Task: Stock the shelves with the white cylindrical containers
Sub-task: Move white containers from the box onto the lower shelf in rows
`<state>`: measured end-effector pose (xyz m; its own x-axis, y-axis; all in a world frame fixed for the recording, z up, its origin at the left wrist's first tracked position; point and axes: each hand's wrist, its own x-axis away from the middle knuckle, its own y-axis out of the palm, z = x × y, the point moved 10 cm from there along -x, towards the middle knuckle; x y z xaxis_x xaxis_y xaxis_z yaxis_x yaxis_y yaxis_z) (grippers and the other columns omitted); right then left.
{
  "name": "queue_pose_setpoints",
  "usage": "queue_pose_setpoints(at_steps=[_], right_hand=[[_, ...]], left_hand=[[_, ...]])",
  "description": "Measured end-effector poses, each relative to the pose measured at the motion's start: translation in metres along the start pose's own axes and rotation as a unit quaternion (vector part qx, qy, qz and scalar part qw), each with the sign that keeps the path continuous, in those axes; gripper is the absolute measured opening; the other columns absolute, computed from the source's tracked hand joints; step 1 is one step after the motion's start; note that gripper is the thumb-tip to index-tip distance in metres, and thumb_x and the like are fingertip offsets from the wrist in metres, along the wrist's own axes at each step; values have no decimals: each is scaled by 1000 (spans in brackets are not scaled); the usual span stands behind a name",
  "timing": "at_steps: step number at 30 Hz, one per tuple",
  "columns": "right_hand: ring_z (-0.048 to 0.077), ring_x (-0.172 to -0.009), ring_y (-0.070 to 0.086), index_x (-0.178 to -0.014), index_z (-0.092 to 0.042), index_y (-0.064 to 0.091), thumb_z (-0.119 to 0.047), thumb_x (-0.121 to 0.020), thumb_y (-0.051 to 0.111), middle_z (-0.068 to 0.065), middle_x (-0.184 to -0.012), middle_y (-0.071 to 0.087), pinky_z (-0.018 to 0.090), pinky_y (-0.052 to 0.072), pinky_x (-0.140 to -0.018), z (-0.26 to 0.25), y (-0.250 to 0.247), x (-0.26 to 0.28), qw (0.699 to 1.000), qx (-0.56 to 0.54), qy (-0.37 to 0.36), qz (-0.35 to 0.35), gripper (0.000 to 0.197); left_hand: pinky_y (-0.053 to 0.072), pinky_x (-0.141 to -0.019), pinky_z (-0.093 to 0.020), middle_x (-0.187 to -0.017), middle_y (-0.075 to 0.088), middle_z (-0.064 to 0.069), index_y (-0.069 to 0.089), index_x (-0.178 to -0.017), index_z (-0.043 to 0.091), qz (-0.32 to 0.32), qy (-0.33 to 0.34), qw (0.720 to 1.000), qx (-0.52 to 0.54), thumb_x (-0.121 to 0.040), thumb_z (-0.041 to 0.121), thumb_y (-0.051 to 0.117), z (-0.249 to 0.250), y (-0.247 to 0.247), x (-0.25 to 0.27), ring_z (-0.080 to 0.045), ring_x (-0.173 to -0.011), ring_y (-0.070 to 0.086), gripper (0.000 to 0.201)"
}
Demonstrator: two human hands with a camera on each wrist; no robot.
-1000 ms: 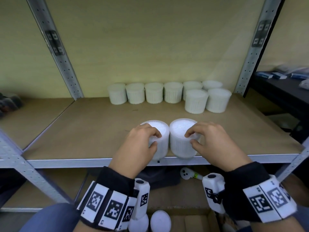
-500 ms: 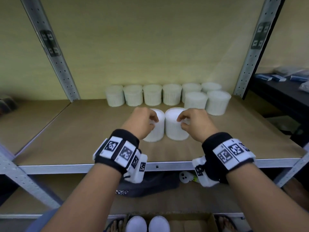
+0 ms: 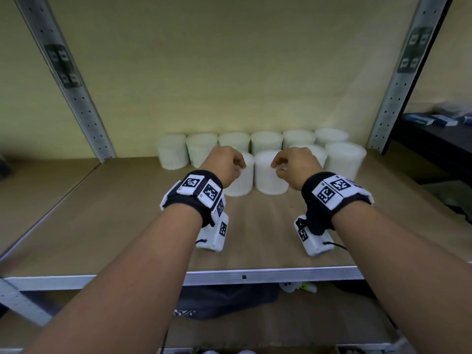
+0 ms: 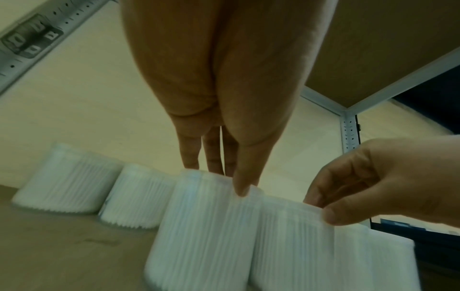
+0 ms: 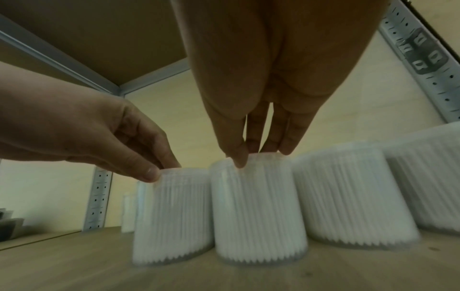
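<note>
Two containers are standing side by side mid-shelf [image 3: 107,226], near the back row [image 3: 265,141]. Left hand [image 3: 224,166] is pinching the left container [image 3: 242,182] by its rim, right hand [image 3: 297,166] is pinching the right container [image 3: 268,175], likely to line them up as a second row.

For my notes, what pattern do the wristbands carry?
Black-and-white square markers on the wristbands, clearest in the head view.

Stockroom: perforated metal shelving [image 3: 76,98], stocked containers [image 3: 265,141]
</note>
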<state>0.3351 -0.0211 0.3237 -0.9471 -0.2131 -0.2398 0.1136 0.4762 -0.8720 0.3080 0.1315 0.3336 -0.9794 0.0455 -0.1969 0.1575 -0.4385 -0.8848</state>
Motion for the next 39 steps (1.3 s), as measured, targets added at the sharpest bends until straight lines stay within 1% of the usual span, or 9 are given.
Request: queue_pose_setpoints(at_steps=[11,15,17,19,24,27,30,34,39], right_hand=[[24,-111,60,-103,-12,71,-4,-87,56,5,-114,69,40,49,-97,5,9,-27,1000,1,-6,12,24],[23,-113,60,-107,-11,70,-2,-87,55,6,-119,68,34,49,-98,6,10,-27,1000,-7,-11,8,27],[22,-117,58,-116,-9,66,-5,-87,58,7,-125,64,27,45,-98,3,11,-24,1000,-6,-17,-16,30],[22,-121,55,-126,-10,59,-12,-86,62,7,-133,58,27,43,-99,-2,14,-16,999,11,-22,-49,40],[21,-120,52,-132,-17,53,-21,-87,63,7,-135,52,21,37,-86,-16,6,17,997,26,-44,-53,46],[19,-122,51,-130,-18,55,-24,-88,63,6,-133,53,22,39,-92,-31,4,49,996,22,-60,-64,44],[19,-118,54,-128,-21,56,-27,-87,62,4,-131,54,28,44,-94,-45,7,87,994,24,-65,-89,42],[16,-115,54,-127,-23,56,-25,-87,61,-1,-128,55,28,45,-93,-59,16,137,991,24,-67,-116,40],[12,-92,54,-118,-23,61,-27,-86,61,-3,-112,61,25,45,-83,-72,48,187,983,-5,-77,-165,32]], left_hand=[[34,-85,-13,-118,67,-7,70,-110,11,22,10,1000,14,-91,8,56,-15,9,-29,-17,-117,54,24],[36,-92,-15,-121,65,-6,68,-113,11,17,15,1000,11,-90,8,58,-15,9,-31,-17,-119,54,25],[39,-97,-20,-125,63,-5,64,-118,12,6,16,1000,14,-89,11,59,-15,9,-28,-17,-121,54,29],[39,-97,-22,-131,59,-4,60,-123,15,-2,15,999,30,-88,17,62,-16,7,-20,-16,-123,54,36],[37,-97,-22,-137,53,-1,53,-131,19,7,8,999,37,-87,26,63,-16,-2,19,-15,-126,49,45],[37,-94,-21,-135,54,0,53,-130,20,-2,5,999,36,-87,29,64,-13,-7,54,-14,-124,51,46],[37,-89,-20,-129,57,0,56,-127,19,-9,7,1000,19,-87,29,63,-11,-12,91,-14,-116,53,41],[37,-83,-20,-120,59,5,58,-121,23,-26,1,999,22,-87,30,63,-12,-10,138,-7,-96,48,36],[40,-78,-20,-109,59,7,60,-113,25,-104,-9,994,42,-82,29,69,-15,19,195,-9,-88,54,32]])
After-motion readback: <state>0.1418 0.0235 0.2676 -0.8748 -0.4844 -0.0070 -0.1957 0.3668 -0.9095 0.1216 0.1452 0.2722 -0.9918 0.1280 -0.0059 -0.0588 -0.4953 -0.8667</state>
